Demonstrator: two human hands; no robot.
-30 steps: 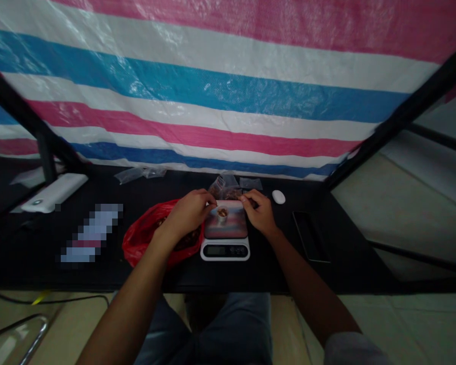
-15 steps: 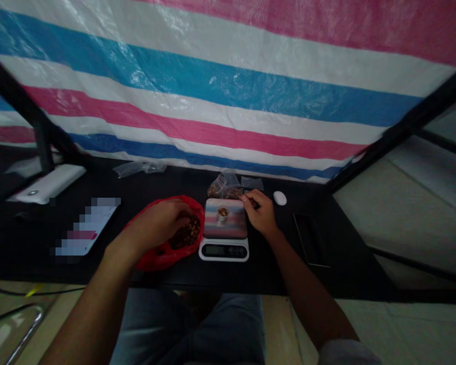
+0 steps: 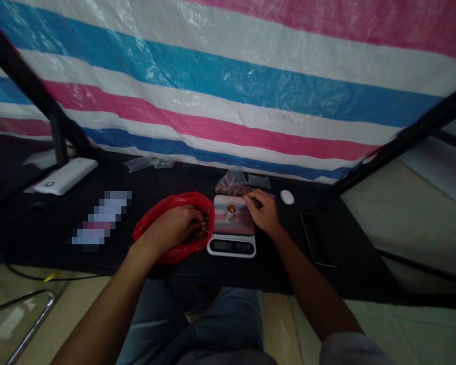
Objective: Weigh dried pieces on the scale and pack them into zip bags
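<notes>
My left hand (image 3: 178, 223) reaches into an open red plastic bag (image 3: 146, 220), its fingers curled down onto small brown pieces (image 3: 201, 230) that look like nuts or dried bits. What the fingertips hold is hidden. Beside the bag stands a kitchen scale (image 3: 233, 226) with a reflective plate and a dark display. On the plate sits a small white cup (image 3: 231, 211) with brown pieces in it. My right hand (image 3: 264, 209) is closed at the plate's upper right edge, thumb and forefinger together. Whether anything is between them is too small to tell.
Behind the scale lie clear bags of brown pieces (image 3: 231, 185) and a flat clear bag (image 3: 259, 181). A white oval object (image 3: 287, 197) and a dark phone (image 3: 317, 238) are at the right. At the left are a blurred-out flat object (image 3: 102, 220), a white device (image 3: 66, 176) and clear plastic (image 3: 148, 163).
The whole view has shifted, so the table things appear slightly further right. My left hand stays in the bag with its fingers a little changed. My right hand keeps its place by the scale.
</notes>
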